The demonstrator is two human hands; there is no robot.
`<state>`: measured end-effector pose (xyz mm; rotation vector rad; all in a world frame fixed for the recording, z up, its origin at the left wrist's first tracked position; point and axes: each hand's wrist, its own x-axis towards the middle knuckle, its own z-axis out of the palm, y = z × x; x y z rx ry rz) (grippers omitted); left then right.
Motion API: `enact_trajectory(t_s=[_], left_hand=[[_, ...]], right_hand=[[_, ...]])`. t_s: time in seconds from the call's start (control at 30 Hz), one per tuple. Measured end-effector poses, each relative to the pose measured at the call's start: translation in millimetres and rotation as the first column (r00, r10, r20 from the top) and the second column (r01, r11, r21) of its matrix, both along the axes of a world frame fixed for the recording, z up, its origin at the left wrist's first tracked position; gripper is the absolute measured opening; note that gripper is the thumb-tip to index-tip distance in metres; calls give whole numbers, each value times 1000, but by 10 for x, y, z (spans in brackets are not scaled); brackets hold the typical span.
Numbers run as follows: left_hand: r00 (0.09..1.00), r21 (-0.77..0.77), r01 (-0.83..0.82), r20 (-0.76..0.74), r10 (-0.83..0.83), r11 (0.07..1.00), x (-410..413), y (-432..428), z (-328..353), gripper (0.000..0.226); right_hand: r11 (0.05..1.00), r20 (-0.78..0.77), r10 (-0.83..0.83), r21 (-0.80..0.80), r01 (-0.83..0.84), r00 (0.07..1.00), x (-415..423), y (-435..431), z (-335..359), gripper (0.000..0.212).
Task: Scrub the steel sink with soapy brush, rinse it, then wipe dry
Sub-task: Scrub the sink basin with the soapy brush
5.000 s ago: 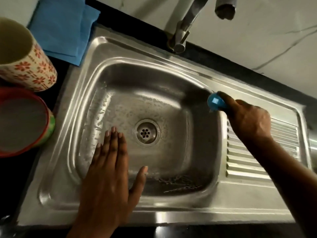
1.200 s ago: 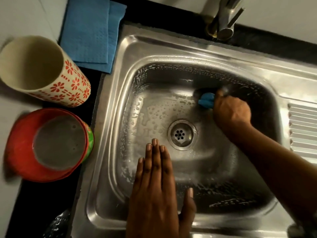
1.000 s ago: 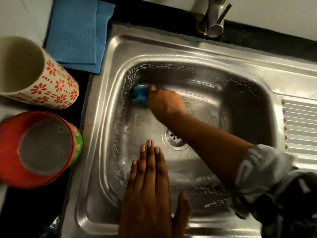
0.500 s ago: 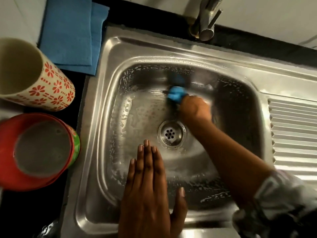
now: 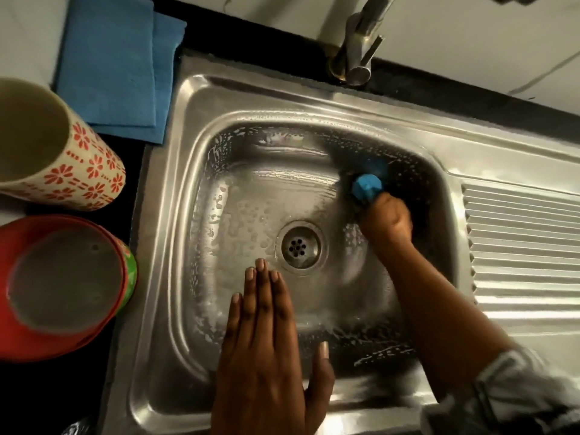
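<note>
The steel sink [image 5: 188,215] fills the view, its basin streaked with suds around the round drain [image 5: 298,247]. My right hand [image 5: 387,219] grips a blue brush [image 5: 366,185] and holds it against the far right part of the basin, near the back wall. My left hand [image 5: 266,350] lies flat with straight fingers over the front rim, fingertips reaching down toward the drain. The brush's bristles are hidden under its blue head.
A folded blue cloth [image 5: 116,64] lies on the counter at the back left. A flowered cup [image 5: 56,152] and a red tub [image 5: 59,287] stand left of the sink. The tap [image 5: 357,51] rises behind the basin. The ribbed drainboard [image 5: 521,246] is on the right.
My right hand has swept the brush along the back of the basin, from the left side through the middle to the right. My left hand has stayed on the front rim.
</note>
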<state>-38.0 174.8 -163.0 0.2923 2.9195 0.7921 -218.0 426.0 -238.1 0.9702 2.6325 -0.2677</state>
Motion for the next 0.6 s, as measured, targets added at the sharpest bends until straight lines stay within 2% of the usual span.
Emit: enact_trajectory(t_s=[0.03,0.1,0.23,0.27,0.33,0.4,0.43,0.5,0.6], left_hand=[[1000,-3,2,-2,-2,1000,-2,-2,3,86],[1000,-11,6,-6,-6,1000,-3,4,-4,86],[1000,-8,20,1,-20,1000,-15,8,-30,86],[1000,-9,25,3,-25,1000,-6,4,-28,86],[1000,5,31,1,-31,999,0,-3,-3,86],[1000,18,27,-2,-27,999,6,-15,17,86],[1000,20,27,0,-27,999,7,-16,18,86],[1000,19,23,8,-23,1000,0,-16,16,86],[1000,9,23,9,-23,1000,-4,-12,10,87]], right_hand=[[997,-52,52,-50,-54,997,-47,-122,-98,30],[952,-141,298,-31,-305,944,-217,-588,-261,24],[727,-166,665,-82,-682,729,-471,-1534,-132,34],[716,-172,679,-58,-696,713,-465,-1532,-59,37],[809,-174,576,-19,-587,799,-393,-1201,80,44],[913,-178,408,60,-404,896,-247,-664,201,39],[935,-179,351,125,-333,919,-157,-434,258,32],[942,-166,290,223,-251,943,-9,-181,326,24],[952,-196,284,175,-251,939,-40,-361,236,26]])
